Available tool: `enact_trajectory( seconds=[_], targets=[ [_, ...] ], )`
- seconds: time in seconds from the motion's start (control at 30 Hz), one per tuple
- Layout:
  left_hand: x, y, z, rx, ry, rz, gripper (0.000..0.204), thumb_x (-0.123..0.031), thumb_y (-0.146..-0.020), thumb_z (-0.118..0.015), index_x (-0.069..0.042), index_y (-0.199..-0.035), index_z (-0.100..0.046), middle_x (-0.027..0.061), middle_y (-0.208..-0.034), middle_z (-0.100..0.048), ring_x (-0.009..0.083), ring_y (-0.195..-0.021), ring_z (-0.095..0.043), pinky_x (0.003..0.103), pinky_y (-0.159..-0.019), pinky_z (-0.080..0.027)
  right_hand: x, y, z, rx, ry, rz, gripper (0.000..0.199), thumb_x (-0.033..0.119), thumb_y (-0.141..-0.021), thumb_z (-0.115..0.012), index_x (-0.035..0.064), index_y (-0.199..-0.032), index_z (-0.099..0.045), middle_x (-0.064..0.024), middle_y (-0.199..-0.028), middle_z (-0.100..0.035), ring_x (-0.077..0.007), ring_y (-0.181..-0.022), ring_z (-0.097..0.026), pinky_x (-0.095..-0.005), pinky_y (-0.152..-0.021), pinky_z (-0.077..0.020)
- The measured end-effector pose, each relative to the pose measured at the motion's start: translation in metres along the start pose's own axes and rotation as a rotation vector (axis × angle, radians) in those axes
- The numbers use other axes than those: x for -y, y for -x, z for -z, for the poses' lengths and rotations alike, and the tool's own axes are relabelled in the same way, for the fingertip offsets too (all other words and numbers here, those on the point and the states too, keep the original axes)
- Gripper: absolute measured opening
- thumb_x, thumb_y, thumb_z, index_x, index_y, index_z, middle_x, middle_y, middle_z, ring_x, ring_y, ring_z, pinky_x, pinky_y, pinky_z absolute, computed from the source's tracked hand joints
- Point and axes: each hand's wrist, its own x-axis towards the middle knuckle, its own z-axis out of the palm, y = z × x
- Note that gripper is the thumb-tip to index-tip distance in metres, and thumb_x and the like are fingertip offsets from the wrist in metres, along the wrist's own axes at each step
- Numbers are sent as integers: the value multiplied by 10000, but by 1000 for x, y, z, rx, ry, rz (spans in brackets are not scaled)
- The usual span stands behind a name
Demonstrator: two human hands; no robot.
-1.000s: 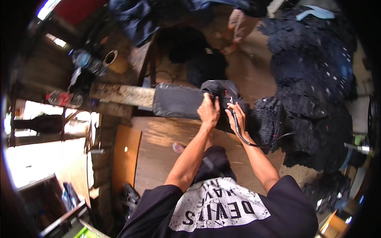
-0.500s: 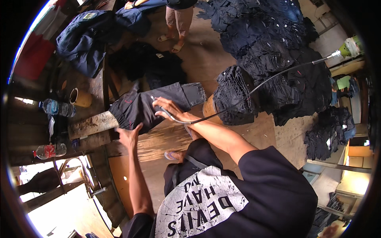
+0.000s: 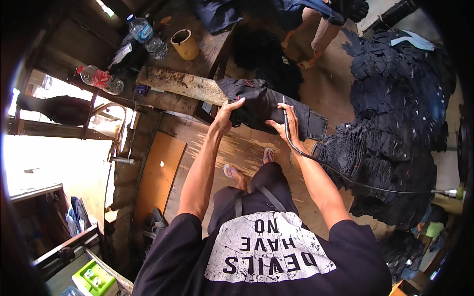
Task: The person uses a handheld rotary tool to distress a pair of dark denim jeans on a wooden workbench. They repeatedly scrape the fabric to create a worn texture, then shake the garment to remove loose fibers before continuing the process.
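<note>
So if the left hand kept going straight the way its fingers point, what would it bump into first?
The left hand already grips the dark jeans. Its fingers point up and to the right across them, so it would probably just slide along the denim first, though depth is hard to judge.

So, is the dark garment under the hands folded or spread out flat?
Spread out, not folded: the dark garment lies stretched along the wooden plank, the left hand gripping one end and the right hand pressing on it.

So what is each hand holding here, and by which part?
The left hand grips the dark jeans at their near left edge, on the plank. The right hand rests on the jeans while holding a thin tool by its handle, cable trailing off.
</note>
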Motion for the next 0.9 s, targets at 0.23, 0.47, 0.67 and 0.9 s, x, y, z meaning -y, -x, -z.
enact_trajectory(
  seconds=[0.23,0.47,0.67,0.9],
  targets=[
    [-54,-22,46,-328,-1226,-378,470,-362,-827,-988,14,-983,-753,146,-942,-814,223,-900,-761,388,-791,-594,24,-13,-51,-56,93,37,736,435,-735,-1021,112,-1290,-661,-173,-1440,-723,-422,-1525,-536,-643,-1315,-298],
    [-4,1,2,-642,-1462,-866,572,-298,-860,-925,-70,-1324,-679,161,-1532,-618,369,-1503,-493,533,-1251,-362,20,-36,-26,104,-581,-96,208,145,-1092,-735,-22,-1197,-800,-143,-1097,-832,-207,-994,-800,-379,-970,-627],
    [39,0,-13,-337,-1605,-512,374,-444,-855,-908,-282,-1171,-791,80,-1794,-375,389,-1724,-106,632,-1379,22,-30,-79,13,383,-450,89,277,39,-1000,-756,-42,-1256,-686,-190,-1110,-829,-263,-1049,-823,-391,-982,-647],
    [33,-17,5,-200,-1739,-523,585,-769,-793,-845,-398,-1245,-818,8,-1809,-356,361,-1725,-92,697,-1343,147,-23,-88,-15,496,-384,534,267,7,-809,-840,-36,-1072,-825,-171,-1054,-841,-316,-1097,-827,-478,-1074,-640]
  ],
)
